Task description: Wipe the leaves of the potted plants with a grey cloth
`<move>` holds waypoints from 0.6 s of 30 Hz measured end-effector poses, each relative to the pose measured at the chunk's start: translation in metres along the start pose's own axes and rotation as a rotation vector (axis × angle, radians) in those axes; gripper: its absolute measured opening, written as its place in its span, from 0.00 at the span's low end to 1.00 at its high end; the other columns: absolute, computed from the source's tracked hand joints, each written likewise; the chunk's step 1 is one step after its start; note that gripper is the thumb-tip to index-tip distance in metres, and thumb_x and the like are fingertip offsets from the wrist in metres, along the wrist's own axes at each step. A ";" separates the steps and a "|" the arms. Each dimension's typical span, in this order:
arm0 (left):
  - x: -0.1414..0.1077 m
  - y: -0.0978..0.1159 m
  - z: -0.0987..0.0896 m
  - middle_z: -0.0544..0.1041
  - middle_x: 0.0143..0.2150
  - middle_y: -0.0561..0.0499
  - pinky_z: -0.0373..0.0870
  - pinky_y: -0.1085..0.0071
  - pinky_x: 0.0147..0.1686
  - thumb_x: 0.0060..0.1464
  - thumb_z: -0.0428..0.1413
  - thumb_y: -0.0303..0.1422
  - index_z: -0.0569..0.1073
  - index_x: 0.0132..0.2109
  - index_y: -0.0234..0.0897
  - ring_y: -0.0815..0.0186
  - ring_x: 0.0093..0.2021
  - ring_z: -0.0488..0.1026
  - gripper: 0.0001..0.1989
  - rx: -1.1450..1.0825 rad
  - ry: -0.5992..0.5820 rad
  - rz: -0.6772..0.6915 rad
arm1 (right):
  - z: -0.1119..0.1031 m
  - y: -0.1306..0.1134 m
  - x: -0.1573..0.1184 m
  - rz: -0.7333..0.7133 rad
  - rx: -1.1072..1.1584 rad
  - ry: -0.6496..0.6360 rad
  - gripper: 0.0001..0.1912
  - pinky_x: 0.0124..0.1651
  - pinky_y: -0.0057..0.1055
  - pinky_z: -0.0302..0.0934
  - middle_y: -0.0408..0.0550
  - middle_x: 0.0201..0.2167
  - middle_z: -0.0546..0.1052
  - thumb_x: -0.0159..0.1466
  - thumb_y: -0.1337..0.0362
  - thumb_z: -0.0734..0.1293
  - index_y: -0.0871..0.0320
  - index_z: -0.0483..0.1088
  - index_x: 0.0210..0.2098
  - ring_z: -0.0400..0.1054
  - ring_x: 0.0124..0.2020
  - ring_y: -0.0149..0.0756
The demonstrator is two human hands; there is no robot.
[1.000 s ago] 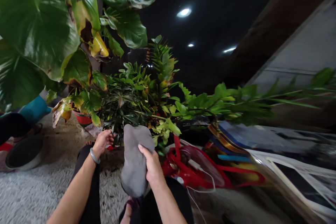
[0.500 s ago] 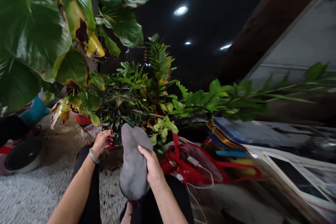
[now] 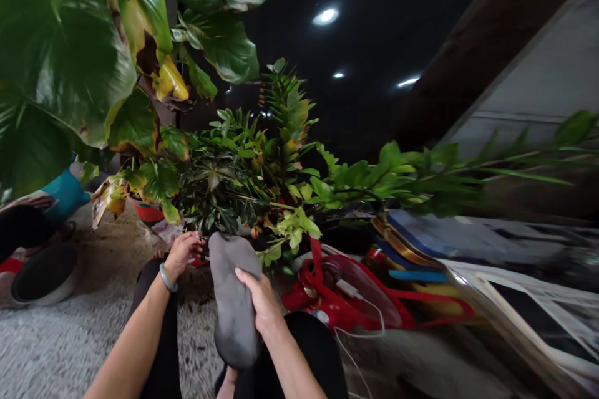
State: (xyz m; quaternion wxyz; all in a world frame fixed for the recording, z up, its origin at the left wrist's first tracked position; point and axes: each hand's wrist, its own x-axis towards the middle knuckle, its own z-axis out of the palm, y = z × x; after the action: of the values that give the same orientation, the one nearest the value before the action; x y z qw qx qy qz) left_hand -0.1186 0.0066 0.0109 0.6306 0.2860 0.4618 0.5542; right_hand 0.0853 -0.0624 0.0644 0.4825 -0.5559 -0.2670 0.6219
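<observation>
Leafy plants (image 3: 224,165) crowd the dark space beyond both hands, above a rough grey floor (image 3: 93,349). Clamped on the right edge of a grey sole-shaped piece (image 3: 230,308), thumb on top, the right hand (image 3: 265,304) keeps it between the two. Well apart from that grip, the left hand (image 3: 184,254) curls its fingers near the piece's far end; whether they pinch anything, I cannot tell. Right of the hands lies a red bag (image 3: 322,298).
</observation>
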 end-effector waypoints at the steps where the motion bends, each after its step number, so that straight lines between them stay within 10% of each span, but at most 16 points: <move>1: 0.000 0.000 0.000 0.77 0.32 0.48 0.65 0.72 0.24 0.40 0.68 0.42 0.75 0.36 0.35 0.69 0.24 0.70 0.19 0.002 0.000 -0.004 | 0.000 -0.005 0.001 -0.020 0.030 0.001 0.20 0.36 0.36 0.68 0.49 0.27 0.83 0.39 0.56 0.78 0.60 0.79 0.30 0.76 0.31 0.46; 11: 0.002 -0.002 0.004 0.72 0.25 0.52 0.62 0.72 0.23 0.40 0.68 0.42 0.73 0.29 0.39 0.67 0.24 0.68 0.14 0.016 0.073 -0.026 | 0.006 0.035 -0.010 0.080 -0.110 -0.039 0.16 0.35 0.34 0.67 0.47 0.25 0.82 0.41 0.57 0.77 0.59 0.78 0.28 0.76 0.31 0.45; 18: 0.000 0.000 0.003 0.77 0.31 0.49 0.64 0.72 0.24 0.40 0.68 0.41 0.76 0.36 0.35 0.68 0.24 0.70 0.18 0.021 0.029 -0.035 | -0.002 0.004 0.005 0.018 0.093 -0.052 0.20 0.38 0.38 0.68 0.48 0.26 0.82 0.41 0.55 0.77 0.59 0.79 0.31 0.76 0.31 0.46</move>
State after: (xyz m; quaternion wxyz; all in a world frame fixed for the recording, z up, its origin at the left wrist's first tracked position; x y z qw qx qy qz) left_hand -0.1161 0.0072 0.0124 0.6305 0.2763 0.4818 0.5423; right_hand 0.0868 -0.0604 0.0583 0.4951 -0.5190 -0.2452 0.6522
